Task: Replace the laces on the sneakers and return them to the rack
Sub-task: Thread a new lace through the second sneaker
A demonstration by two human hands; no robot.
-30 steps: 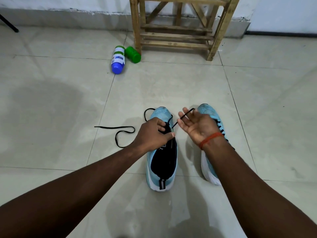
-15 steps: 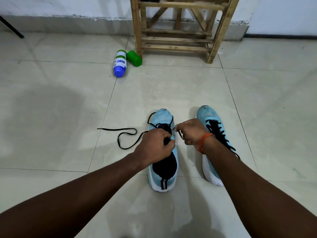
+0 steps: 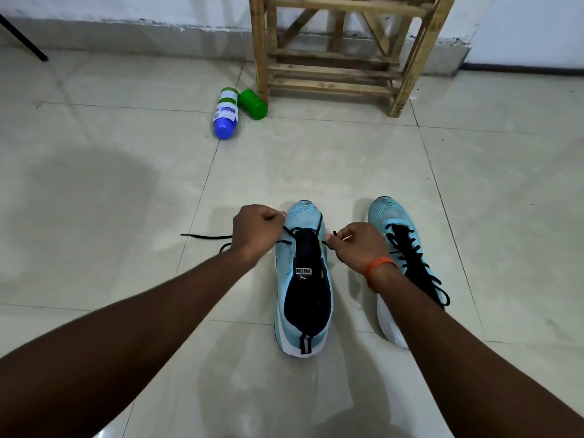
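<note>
Two light-blue sneakers stand side by side on the tiled floor. The left sneaker has a black tongue and a black lace threaded only near its toe. My left hand grips the lace's left strand at the shoe's left side; the loose end trails leftward on the floor. My right hand pinches the right strand by the shoe's right edge. The right sneaker is fully laced in black, partly hidden by my right forearm. The wooden rack stands against the far wall.
A blue-capped bottle and a green bottle lie on the floor by the rack's left leg. A black tripod leg reaches the floor at the far left. Bare tiles spread to the left and right.
My left hand has come off the sneaker's tongue and moved left and forward with the lace strand. My right hand, open with the lace a second ago, now pinches it beside the shoe.
</note>
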